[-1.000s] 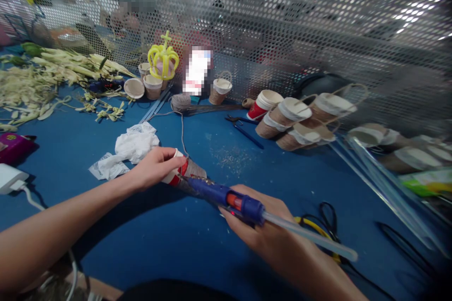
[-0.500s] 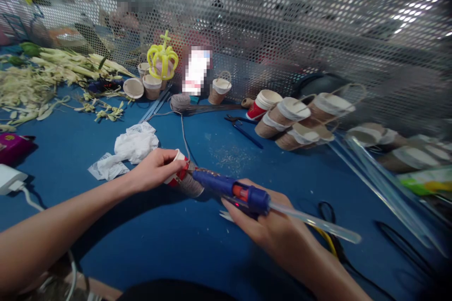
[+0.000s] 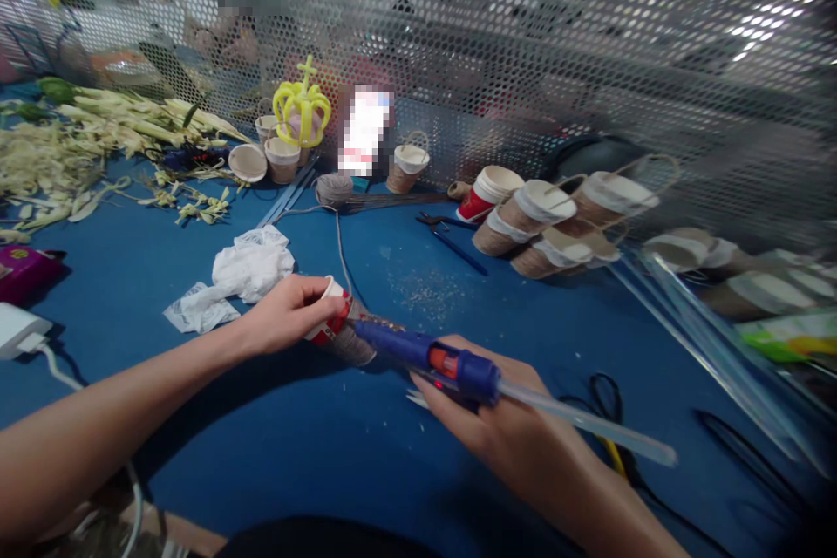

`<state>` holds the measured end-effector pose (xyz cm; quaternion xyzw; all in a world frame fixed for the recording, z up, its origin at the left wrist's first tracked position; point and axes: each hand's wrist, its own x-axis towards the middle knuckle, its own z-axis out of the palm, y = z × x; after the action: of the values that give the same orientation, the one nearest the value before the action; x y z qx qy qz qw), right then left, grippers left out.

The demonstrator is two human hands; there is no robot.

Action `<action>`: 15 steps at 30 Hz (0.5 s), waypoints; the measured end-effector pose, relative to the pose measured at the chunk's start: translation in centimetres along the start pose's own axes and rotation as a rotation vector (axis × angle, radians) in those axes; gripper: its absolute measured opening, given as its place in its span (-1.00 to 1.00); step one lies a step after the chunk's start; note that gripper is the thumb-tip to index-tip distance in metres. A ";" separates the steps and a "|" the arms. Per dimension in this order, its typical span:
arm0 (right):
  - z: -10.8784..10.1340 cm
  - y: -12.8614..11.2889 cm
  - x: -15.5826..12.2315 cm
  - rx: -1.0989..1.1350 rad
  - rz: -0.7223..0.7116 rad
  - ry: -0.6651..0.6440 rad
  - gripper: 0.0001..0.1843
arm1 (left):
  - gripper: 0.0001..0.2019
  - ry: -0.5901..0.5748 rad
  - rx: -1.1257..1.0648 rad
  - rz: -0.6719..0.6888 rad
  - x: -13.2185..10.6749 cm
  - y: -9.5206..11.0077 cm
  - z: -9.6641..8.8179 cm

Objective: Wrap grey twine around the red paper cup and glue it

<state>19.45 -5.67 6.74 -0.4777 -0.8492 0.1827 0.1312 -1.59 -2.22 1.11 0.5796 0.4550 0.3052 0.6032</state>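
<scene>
My left hand (image 3: pixel 296 312) is closed around the rim end of a red and white paper cup (image 3: pixel 335 320), which lies tilted on its side. Grey twine covers the cup's lower part, and a strand runs from it back to a ball of twine (image 3: pixel 334 190). In my right hand (image 3: pixel 497 405) is a blue glue gun (image 3: pixel 418 350), its nozzle at the cup close to my left fingers. A clear glue stick (image 3: pixel 588 420) sticks out of the gun's back end. Whether the nozzle touches the cup I cannot tell.
Crumpled white plastic (image 3: pixel 252 266) lies beyond my left wrist. Blue-handled pliers (image 3: pixel 451 244) and several twine-wrapped cups (image 3: pixel 540 205) stand farther right, near clear glue sticks (image 3: pixel 712 349). Dried husks (image 3: pixel 58 166) cover the left back. A perforated metal screen (image 3: pixel 490 44) closes the far side.
The glue gun's back end has swung very slightly downward in my right hand. My left hand and the cup look the same.
</scene>
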 end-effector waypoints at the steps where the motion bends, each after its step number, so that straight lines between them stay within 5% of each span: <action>1: 0.0 0.0 0.0 -0.002 0.003 0.010 -0.81 | -0.76 0.003 0.007 0.002 0.0 0.0 0.0; 15: -0.2 -0.1 0.1 0.017 0.010 0.020 -0.83 | -0.75 -0.009 0.035 0.016 -0.1 0.2 0.0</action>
<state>19.35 -5.62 6.96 -0.4825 -0.8440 0.1857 0.1426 -1.54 -2.26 1.31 0.5953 0.4529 0.2992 0.5924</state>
